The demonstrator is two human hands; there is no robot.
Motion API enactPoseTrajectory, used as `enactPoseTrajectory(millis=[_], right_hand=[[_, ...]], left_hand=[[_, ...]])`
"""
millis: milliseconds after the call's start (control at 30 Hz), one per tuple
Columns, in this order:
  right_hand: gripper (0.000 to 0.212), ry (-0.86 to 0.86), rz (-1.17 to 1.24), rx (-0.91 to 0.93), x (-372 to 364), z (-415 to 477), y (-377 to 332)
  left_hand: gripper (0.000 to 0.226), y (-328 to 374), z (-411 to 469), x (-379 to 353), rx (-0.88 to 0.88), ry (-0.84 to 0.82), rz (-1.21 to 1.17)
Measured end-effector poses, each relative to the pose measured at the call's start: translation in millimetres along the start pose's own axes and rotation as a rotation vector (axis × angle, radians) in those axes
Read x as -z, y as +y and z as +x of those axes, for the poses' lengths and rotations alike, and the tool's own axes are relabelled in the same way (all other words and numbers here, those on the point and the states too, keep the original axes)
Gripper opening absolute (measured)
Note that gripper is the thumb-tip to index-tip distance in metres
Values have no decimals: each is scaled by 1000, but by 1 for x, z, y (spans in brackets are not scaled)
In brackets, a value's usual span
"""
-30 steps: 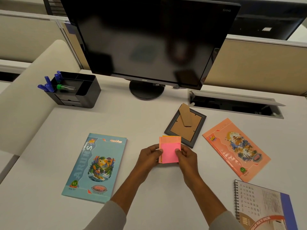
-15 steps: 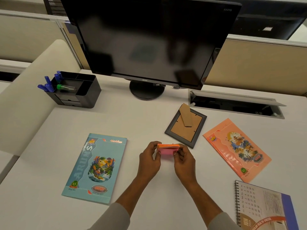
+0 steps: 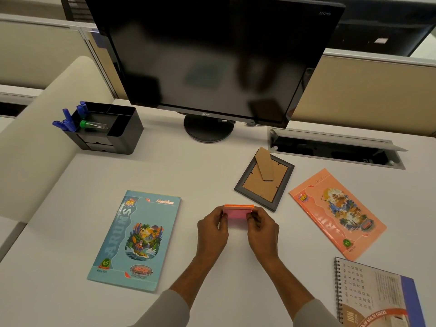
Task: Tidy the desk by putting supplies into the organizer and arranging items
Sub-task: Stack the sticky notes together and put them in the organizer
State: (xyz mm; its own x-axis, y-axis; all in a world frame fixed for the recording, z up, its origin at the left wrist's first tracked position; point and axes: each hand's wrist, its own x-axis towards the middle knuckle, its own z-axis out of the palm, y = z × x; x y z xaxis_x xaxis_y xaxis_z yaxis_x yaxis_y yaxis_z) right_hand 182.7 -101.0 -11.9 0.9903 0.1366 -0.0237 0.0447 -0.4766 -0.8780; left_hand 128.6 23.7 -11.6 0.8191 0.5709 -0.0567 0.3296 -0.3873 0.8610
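Note:
A pink and orange sticky-note pad (image 3: 237,211) stands on its edge at the desk's middle, pinched between my left hand (image 3: 212,228) and my right hand (image 3: 262,226). The black organizer (image 3: 111,131) sits at the back left with several blue pens (image 3: 68,119) and a green-capped tube (image 3: 90,125) in it. A blue notebook (image 3: 136,239) lies left of my hands and an orange notebook (image 3: 337,212) lies to the right. A grey picture frame (image 3: 265,182) rests face down just beyond the pad.
A black monitor (image 3: 212,57) on a round stand fills the back centre. An open cable tray (image 3: 335,149) is sunk into the desk at the back right. A spiral calendar (image 3: 375,298) lies at the front right corner. Beige partitions border the desk.
The pad was held flat, face up, a second ago; both hands have tipped it upright onto its edge and squared the sheets. Nothing else moved.

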Motion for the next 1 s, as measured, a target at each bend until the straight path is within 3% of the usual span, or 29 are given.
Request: enactPoseTrajectory(millis=[233, 500, 700, 867, 1000], right_hand=[[21, 6, -48, -22, -3, 1, 2], [33, -40, 104, 17, 3, 14, -27], [56, -121, 117, 278, 9, 44, -79], [40, -242, -206, 558, -4, 65, -106], [28, -256, -318, 648, -28, 71, -111]], left_hand=[[26, -2, 2, 0, -6, -26, 54], [30, 6, 24, 25, -135, 3, -77], [31, 16, 45, 63, -221, 33, -129], [31, 8, 62, 89, -290, 147, -73], [30, -10, 67, 100, -252, 214, -78]])
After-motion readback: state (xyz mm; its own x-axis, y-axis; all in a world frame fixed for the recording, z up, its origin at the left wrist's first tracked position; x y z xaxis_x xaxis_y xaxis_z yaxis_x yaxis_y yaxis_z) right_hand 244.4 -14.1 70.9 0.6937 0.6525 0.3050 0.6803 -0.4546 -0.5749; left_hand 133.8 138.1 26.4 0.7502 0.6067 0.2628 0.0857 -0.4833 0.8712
